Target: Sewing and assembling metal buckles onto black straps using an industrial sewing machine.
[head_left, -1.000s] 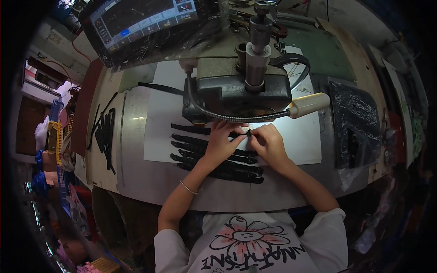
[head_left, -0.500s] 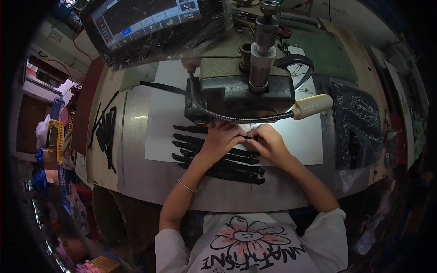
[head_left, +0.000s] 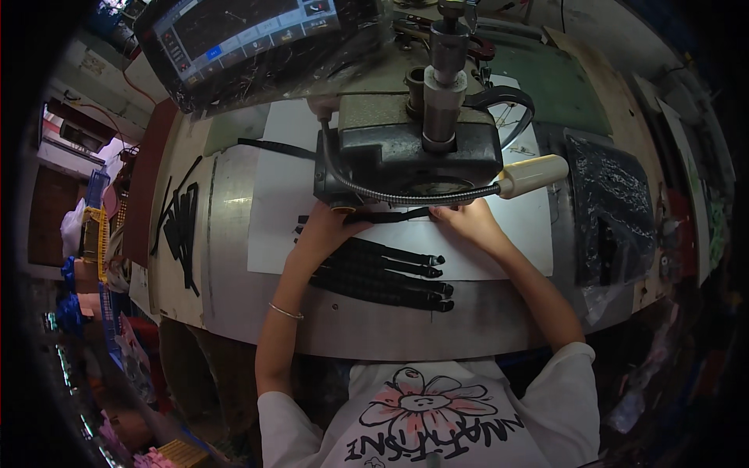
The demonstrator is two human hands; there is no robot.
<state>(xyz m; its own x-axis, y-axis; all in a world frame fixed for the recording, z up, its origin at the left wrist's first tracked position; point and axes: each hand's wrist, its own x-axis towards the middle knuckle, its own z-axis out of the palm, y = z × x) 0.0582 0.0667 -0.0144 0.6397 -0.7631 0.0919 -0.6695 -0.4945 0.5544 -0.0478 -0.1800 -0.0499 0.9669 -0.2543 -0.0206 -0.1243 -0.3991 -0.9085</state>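
Desk surface of pale grey metal is seen carrying everything, with a white rectangular sheet laid across its middle. At the far side a dark screen with a plastic-wrapped housing is tilted toward the person. At the centre stands a heavy dark grey industrial sewing machine head, from which a flexible metal gooseneck lamp with a cream cylindrical shade is bent to the right. To the right a crumpled black plastic sheet is spread; at the left edge a small pile of loose black strips is kept.

Near the person a stack of black webbing straps with buckled ends is laid, long axes running left to right, ends pointing right. One thin black strap is held flat under the front of the machine, its long axis also left to right, parallel to the desk edge.

Compared with a second ago, both hands have been moved apart and forward: then they were bunched together over the stack, now the strap is stretched between them beneath the machine. Positioning for stitching appears to have been reached.

Left hand is pressed on the strap's left end, fingers closed down on it; right hand is pinching the right end.
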